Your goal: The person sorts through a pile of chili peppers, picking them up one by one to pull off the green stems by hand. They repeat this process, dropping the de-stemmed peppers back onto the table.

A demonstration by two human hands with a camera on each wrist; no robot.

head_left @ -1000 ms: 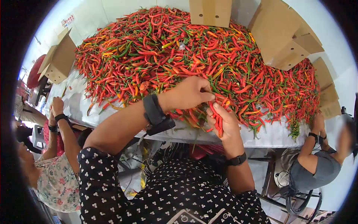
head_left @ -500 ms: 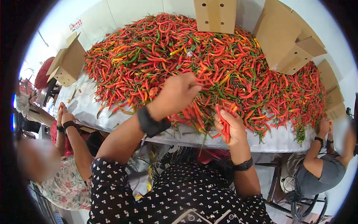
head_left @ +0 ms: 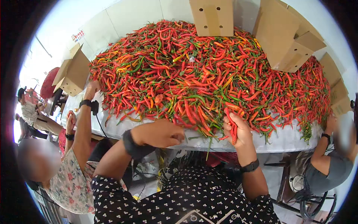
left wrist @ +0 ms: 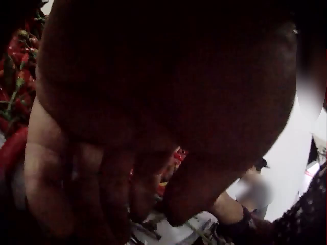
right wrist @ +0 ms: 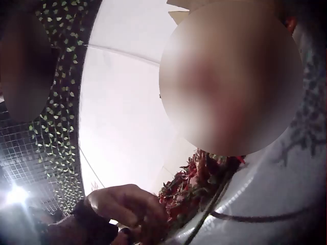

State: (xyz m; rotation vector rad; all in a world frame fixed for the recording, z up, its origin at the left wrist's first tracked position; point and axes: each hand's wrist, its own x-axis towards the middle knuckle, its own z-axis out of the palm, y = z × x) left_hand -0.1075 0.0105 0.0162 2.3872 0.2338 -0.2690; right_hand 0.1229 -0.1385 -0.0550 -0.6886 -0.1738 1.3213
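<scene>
My left hand hangs over the table's near edge, fingers loosely bent, with nothing visible in it. The left wrist view shows the dark left hand close up, its fingers pointing down beside some stems. My right hand grips a few red chillies upright in front of the pile. A broad heap of red, orange and green chillies covers much of the white-covered table. In the right wrist view, a blurred patch hides much of the scene.
Cardboard boxes stand at the back, back right and left. One person in a floral shirt sits at left, reaching to the heap; another in grey sits at right. Cables hang below the edge.
My left hand has moved away from my right hand, down and left to the table's edge. My right hand still holds the chillies. The person at left has raised an arm to the heap.
</scene>
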